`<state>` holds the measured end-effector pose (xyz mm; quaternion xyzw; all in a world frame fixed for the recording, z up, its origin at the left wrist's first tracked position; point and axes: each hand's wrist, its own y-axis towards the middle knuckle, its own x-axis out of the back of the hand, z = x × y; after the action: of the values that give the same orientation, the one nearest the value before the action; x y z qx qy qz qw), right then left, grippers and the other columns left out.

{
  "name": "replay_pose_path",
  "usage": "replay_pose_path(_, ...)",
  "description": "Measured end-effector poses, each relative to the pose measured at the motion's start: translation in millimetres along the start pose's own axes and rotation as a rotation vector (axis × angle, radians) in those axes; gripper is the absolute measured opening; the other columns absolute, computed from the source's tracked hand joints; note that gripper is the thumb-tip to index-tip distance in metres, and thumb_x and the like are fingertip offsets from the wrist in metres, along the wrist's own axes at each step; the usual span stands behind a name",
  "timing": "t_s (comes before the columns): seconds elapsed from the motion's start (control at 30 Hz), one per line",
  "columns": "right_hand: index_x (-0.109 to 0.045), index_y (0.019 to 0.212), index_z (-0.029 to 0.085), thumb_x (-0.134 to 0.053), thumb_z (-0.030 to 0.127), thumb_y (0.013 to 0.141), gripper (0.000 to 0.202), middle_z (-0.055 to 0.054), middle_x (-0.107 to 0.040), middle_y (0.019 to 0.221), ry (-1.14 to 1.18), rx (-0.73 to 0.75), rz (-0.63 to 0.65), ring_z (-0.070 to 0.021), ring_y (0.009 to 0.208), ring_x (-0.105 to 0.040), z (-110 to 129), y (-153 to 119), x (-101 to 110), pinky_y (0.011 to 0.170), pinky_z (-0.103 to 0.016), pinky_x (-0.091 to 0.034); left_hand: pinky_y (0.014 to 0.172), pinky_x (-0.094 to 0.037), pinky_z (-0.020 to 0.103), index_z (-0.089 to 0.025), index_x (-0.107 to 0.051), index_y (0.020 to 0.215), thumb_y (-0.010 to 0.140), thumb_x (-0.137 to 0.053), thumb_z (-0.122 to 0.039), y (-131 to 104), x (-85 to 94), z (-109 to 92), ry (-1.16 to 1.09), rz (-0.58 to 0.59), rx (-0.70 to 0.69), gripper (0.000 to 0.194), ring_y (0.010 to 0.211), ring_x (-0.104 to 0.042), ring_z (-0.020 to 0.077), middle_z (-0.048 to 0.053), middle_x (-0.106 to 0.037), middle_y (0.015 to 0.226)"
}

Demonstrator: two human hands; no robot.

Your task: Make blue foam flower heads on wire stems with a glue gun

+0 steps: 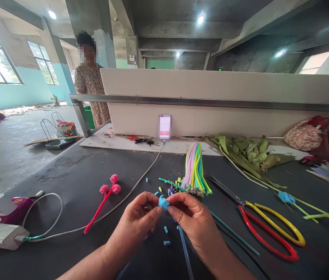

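Between my two hands, over the dark tabletop, is a small fuzzy blue piece, a pipe-cleaner flower head (163, 202) by its look. My left hand (137, 217) pinches its left side with thumb and forefinger. From the right, my right hand (195, 217) pinches it the same way. Short cut blue bits (167, 243) lie on the table below my fingers. Just behind my hands stands a bundle of pastel pipe cleaners (195, 169), with a dark blue shiny item partly hidden near its base. A green stem (234, 233) runs out past my right hand.
Large scissors (258, 217) with red and yellow handles lie at right, near a blue flower on green stems (287, 197). A pink flower sprig (106, 194) and a charging cable (135, 186) lie left. A phone (165, 127) leans at the back. A person (91, 77) stands beyond the table.
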<state>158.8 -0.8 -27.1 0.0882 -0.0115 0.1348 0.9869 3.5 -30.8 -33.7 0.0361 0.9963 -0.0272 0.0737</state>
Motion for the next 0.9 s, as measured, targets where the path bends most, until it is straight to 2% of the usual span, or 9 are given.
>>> replay_pose_path(0.13, -0.067, 0.078, 0.02, -0.073, 0.035, 0.069, 0.019, 0.0, -0.065, 0.075, 0.077, -0.065, 0.002, -0.0158, 0.074, -0.06, 1, 1, -2, 0.074, -0.029, -0.049, 0.037, -0.026, 0.015, -0.021, -0.049, 0.088, 0.077, -0.06, -0.034, 0, -2.7, 6, -0.001, -0.071, -0.097, 0.021, 0.042, -0.035, 0.0017, -0.007, -0.045, 0.067)
replay_pose_path(0.23, -0.067, 0.084, 0.021, -0.074, 0.034, 0.068, 0.022, 0.001, -0.064, 0.077, 0.141, -0.099, -0.003, -0.0134, 0.075, -0.059, 4, 1, -3, 0.074, -0.025, -0.047, 0.04, -0.029, 0.016, -0.02, -0.051, 0.082, 0.08, -0.057, -0.027, -1, -1.9, 10, 0.148, -0.126, -0.185, 0.009, 0.044, -0.035, 0.0026, -0.006, -0.044, 0.065)
replay_pose_path(0.33, -0.067, 0.087, 0.022, -0.075, 0.034, 0.067, 0.024, 0.002, -0.063, 0.078, 0.181, -0.122, -0.008, -0.0116, 0.075, -0.058, 6, 1, -3, 0.073, -0.023, -0.047, 0.046, -0.034, 0.017, -0.02, -0.057, 0.082, 0.079, -0.055, -0.018, -2, 0.2, 11, 0.39, -0.195, -0.395, 0.003, 0.05, -0.041, 0.0051, -0.004, -0.051, 0.069)
replay_pose_path(0.43, -0.068, 0.086, 0.021, -0.073, 0.034, 0.07, 0.021, 0.001, -0.066, 0.08, 0.127, -0.133, 0.019, -0.0126, 0.077, -0.059, 6, 0, -3, 0.075, -0.024, -0.046, 0.056, -0.042, 0.019, -0.02, -0.06, 0.086, 0.078, -0.054, -0.011, -2, 2.1, 11, 0.568, -0.209, -0.642, 0.013, 0.063, -0.051, 0.0088, 0.0, -0.057, 0.076)
replay_pose_path(0.5, -0.068, 0.087, 0.021, -0.072, 0.034, 0.07, 0.021, 0.0, -0.067, 0.081, 0.107, -0.128, 0.032, -0.0133, 0.079, -0.059, 5, -1, -2, 0.076, -0.024, -0.046, 0.062, -0.045, 0.02, -0.021, -0.06, 0.088, 0.079, -0.052, -0.009, -2, 3.3, 11, 0.63, -0.192, -0.72, 0.017, 0.069, -0.055, 0.0103, 0.001, -0.059, 0.08)
replay_pose_path(0.67, -0.068, 0.083, 0.02, -0.073, 0.034, 0.068, 0.021, 0.001, -0.065, 0.076, 0.081, -0.135, 0.054, -0.0128, 0.074, -0.056, 2, 0, -3, 0.07, -0.023, -0.045, 0.068, -0.047, 0.021, -0.021, -0.058, 0.095, 0.081, -0.049, -0.008, -3, 6.3, 13, 0.745, -0.127, -0.768, 0.021, 0.075, -0.058, 0.0118, 0.004, -0.059, 0.087)
replay_pose_path(0.73, -0.068, 0.079, 0.02, -0.074, 0.034, 0.068, 0.019, 0.002, -0.064, 0.071, 0.075, -0.13, 0.055, -0.0119, 0.07, -0.055, 1, 1, -3, 0.067, -0.023, -0.044, 0.068, -0.047, 0.022, -0.022, -0.057, 0.096, 0.08, -0.051, -0.009, -5, 6.0, 15, 0.753, -0.139, -0.759, 0.022, 0.075, -0.057, 0.0122, 0.003, -0.06, 0.086)
replay_pose_path(0.83, -0.067, 0.076, 0.02, -0.074, 0.033, 0.068, 0.016, 0.003, -0.063, 0.068, 0.078, -0.108, 0.045, -0.0113, 0.068, -0.056, 2, 1, -1, 0.065, -0.022, -0.044, 0.063, -0.046, 0.021, -0.023, -0.055, 0.095, 0.076, -0.059, -0.014, -7, 3.7, 16, 0.668, -0.204, -0.616, 0.022, 0.068, -0.055, 0.0112, 0.0, -0.058, 0.079)
replay_pose_path(0.9, -0.067, 0.077, 0.021, -0.073, 0.031, 0.069, 0.014, 0.003, -0.063, 0.071, 0.059, -0.066, 0.04, -0.0117, 0.07, -0.057, 4, 0, 1, 0.067, -0.022, -0.044, 0.058, -0.044, 0.021, -0.022, -0.052, 0.096, 0.074, -0.063, -0.021, -7, 2.4, 14, 0.532, -0.184, -0.472, 0.024, 0.063, -0.052, 0.0101, -0.001, -0.056, 0.077)
